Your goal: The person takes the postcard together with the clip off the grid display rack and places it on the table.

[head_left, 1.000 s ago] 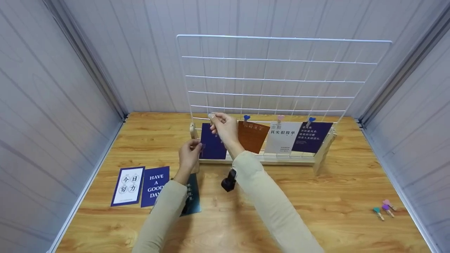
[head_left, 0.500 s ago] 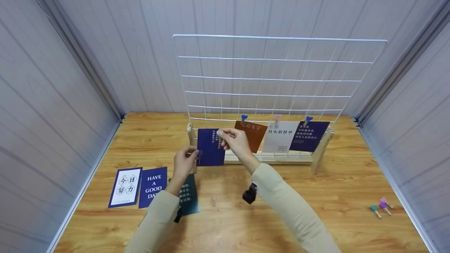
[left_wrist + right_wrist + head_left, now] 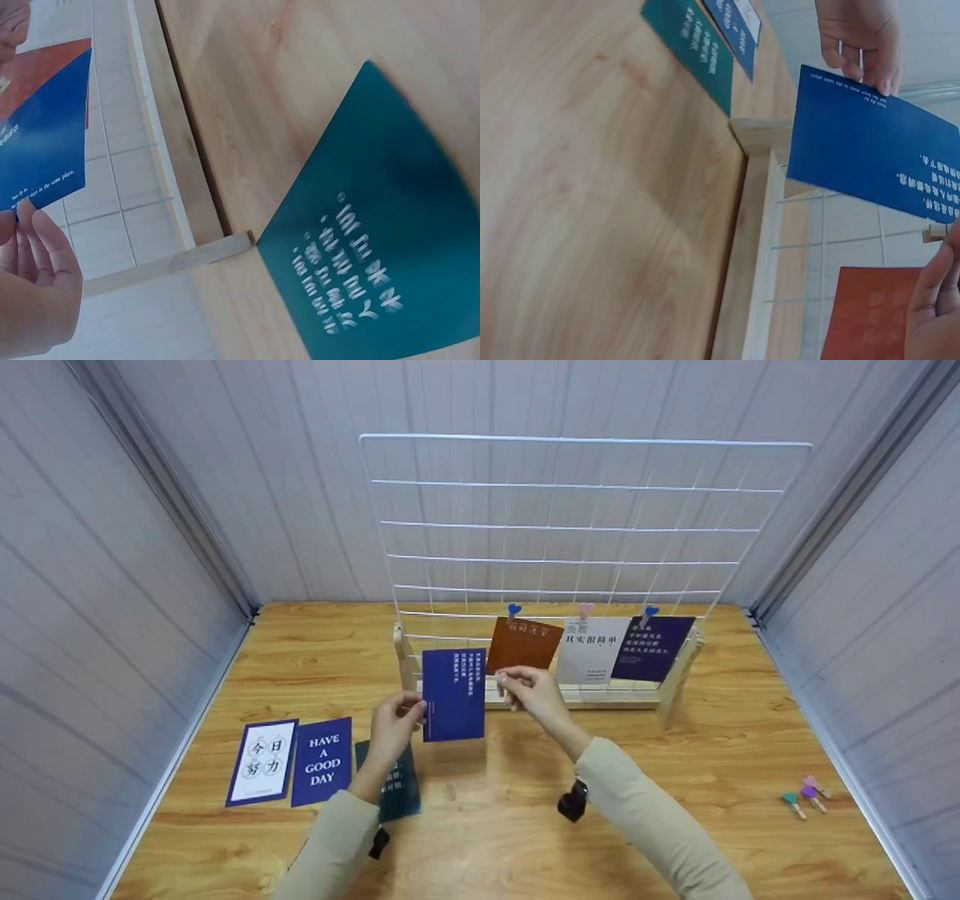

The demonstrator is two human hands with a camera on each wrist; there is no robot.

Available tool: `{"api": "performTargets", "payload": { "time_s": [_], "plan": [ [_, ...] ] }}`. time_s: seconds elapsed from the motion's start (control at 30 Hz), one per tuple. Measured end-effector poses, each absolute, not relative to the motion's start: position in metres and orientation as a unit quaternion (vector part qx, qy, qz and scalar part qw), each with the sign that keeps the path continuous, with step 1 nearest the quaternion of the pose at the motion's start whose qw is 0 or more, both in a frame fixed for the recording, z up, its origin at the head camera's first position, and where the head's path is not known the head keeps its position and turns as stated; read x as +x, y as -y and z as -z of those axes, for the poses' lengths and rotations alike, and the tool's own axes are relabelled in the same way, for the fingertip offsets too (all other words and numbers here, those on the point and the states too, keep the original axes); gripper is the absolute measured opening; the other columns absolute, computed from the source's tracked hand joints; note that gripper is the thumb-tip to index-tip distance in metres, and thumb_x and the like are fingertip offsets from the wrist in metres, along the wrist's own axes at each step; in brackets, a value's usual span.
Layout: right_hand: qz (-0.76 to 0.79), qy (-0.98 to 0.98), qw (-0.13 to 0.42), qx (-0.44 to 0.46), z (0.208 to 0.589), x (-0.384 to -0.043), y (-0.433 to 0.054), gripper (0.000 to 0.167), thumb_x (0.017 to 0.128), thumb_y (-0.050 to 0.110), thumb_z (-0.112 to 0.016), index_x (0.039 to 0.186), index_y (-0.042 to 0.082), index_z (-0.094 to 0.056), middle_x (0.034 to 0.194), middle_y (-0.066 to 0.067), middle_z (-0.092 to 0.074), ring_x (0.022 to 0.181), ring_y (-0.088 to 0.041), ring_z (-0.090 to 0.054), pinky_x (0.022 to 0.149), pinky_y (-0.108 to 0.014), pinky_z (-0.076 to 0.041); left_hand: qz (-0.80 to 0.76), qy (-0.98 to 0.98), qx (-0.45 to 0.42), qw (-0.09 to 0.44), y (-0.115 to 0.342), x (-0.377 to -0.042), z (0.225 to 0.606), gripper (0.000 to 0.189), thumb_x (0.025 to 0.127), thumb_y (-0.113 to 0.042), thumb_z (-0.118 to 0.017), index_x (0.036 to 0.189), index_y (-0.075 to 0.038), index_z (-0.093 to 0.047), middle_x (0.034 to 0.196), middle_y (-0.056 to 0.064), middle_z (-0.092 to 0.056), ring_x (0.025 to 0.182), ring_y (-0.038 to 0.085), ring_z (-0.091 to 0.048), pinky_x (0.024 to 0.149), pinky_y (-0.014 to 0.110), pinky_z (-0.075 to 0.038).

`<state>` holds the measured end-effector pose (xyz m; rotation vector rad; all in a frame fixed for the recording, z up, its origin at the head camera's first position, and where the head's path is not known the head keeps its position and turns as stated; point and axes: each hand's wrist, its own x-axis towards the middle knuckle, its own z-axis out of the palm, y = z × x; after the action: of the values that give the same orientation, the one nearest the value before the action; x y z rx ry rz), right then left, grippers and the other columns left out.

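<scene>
Pale panelled walls (image 3: 315,517) enclose a wood-grain surface (image 3: 510,847), where a white wire grid (image 3: 585,440) stands in a wooden base (image 3: 600,704). Three cards hang from heart-topped clips low on the grid: an orange-brown card (image 3: 525,649), a white card (image 3: 592,656) and a dark purple card (image 3: 654,654). Before the grid's left end, the person's left hand (image 3: 391,729) holds a blue card (image 3: 454,705) off the surface, fingers pinching its left edge; its lines of white print run sideways. Just right of that card, the right hand (image 3: 536,695) pinches a small wooden clip (image 3: 934,233) between thumb and fingers; whether the clip touches the card is unclear. At left lie a blue-bordered card (image 3: 262,763), a "HAVE A GOOD DAY" card (image 3: 322,761) and a teal card (image 3: 401,791), partly behind the left forearm. Teal (image 3: 793,804), purple (image 3: 812,797) and pink clips (image 3: 811,781) lie clustered at far right.
</scene>
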<state>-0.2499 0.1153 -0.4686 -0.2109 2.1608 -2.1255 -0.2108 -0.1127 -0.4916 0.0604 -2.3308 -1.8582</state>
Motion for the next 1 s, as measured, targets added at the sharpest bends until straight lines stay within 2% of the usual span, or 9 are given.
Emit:
{"api": "performTargets", "payload": {
  "time_s": [0.13,0.23,0.47,0.6,0.77,0.83,0.97,1.0],
  "plan": [
    [0.701,-0.709,0.051,-0.059,0.481,-0.242,-0.129,0.023,0.084,0.007,-0.06,0.099,-0.01,-0.059,0.067,-0.018,-0.058,0.048,-0.01,-0.05,0.045,-0.021,-0.044,0.634,0.77,0.024,0.07,0.113,-0.205,0.499,0.011,0.084,0.0,-0.057,0.091,0.007,-0.06,0.074,0.01,-0.058,0.063,0.018,-0.056,0.055,0.029,-0.049],
    [0.708,-0.703,0.047,-0.055,0.489,-0.237,-0.14,0.024,0.084,0.005,-0.059,0.099,-0.013,-0.057,0.065,-0.014,-0.058,0.047,-0.009,-0.049,0.043,-0.02,-0.042,0.647,0.759,0.035,0.056,0.113,-0.202,0.504,0.011,0.084,0.001,-0.056,0.091,0.009,-0.059,0.073,0.01,-0.057,0.061,0.016,-0.055,0.054,0.027,-0.049],
    [0.72,-0.691,0.05,-0.051,0.503,-0.229,-0.163,0.027,0.082,0.004,-0.06,0.099,-0.016,-0.056,0.062,-0.008,-0.056,0.045,-0.007,-0.048,0.041,-0.017,-0.04,0.668,0.741,0.071,0.007,0.113,-0.194,0.515,0.014,0.085,0.0,-0.055,0.094,0.009,-0.058,0.073,0.009,-0.057,0.06,0.015,-0.055,0.06,0.034,-0.05],
    [0.713,-0.697,0.032,-0.069,0.515,-0.229,-0.177,0.025,0.083,0.007,-0.06,0.095,-0.014,-0.059,0.062,-0.01,-0.057,0.046,-0.008,-0.049,0.041,-0.019,-0.042,0.672,0.736,0.081,-0.014,0.116,-0.188,0.522,0.016,0.085,-0.002,-0.054,0.097,0.009,-0.057,0.073,0.009,-0.057,0.06,0.016,-0.056,0.062,0.039,-0.049],
    [0.719,-0.685,0.024,-0.115,0.562,-0.244,-0.204,0.018,0.084,0.014,-0.06,0.092,-0.001,-0.064,0.064,-0.007,-0.059,0.048,-0.007,-0.051,0.042,-0.02,-0.043,0.678,0.728,0.095,-0.038,0.117,-0.183,0.528,0.017,0.086,-0.002,-0.054,0.099,0.008,-0.057,0.074,0.01,-0.057,0.06,0.016,-0.056,0.063,0.041,-0.049],
    [0.72,-0.685,0.023,-0.109,0.564,-0.241,-0.21,0.018,0.084,0.016,-0.06,0.091,0.0,-0.065,0.064,-0.006,-0.059,0.049,-0.007,-0.051,0.043,-0.02,-0.043,0.68,0.725,0.097,-0.047,0.117,-0.181,0.53,0.018,0.086,-0.003,-0.054,0.1,0.008,-0.056,0.075,0.01,-0.057,0.06,0.016,-0.056,0.063,0.04,-0.049],
    [0.708,-0.703,0.017,-0.065,0.536,-0.22,-0.214,0.022,0.082,0.015,-0.062,0.091,-0.005,-0.063,0.062,-0.008,-0.058,0.048,-0.008,-0.05,0.044,-0.02,-0.043,0.688,0.716,0.1,-0.065,0.117,-0.18,0.537,0.019,0.086,-0.002,-0.054,0.101,0.009,-0.055,0.074,0.01,-0.057,0.06,0.015,-0.055,0.062,0.037,-0.049],
    [0.713,-0.697,0.02,-0.071,0.541,-0.222,-0.22,0.02,0.082,0.015,-0.061,0.091,-0.003,-0.063,0.063,-0.006,-0.058,0.049,-0.007,-0.05,0.044,-0.02,-0.043,0.691,0.713,0.101,-0.069,0.117,-0.179,0.538,0.019,0.086,-0.002,-0.054,0.101,0.01,-0.055,0.074,0.01,-0.057,0.06,0.015,-0.055,0.061,0.035,-0.05]
  ]
}}
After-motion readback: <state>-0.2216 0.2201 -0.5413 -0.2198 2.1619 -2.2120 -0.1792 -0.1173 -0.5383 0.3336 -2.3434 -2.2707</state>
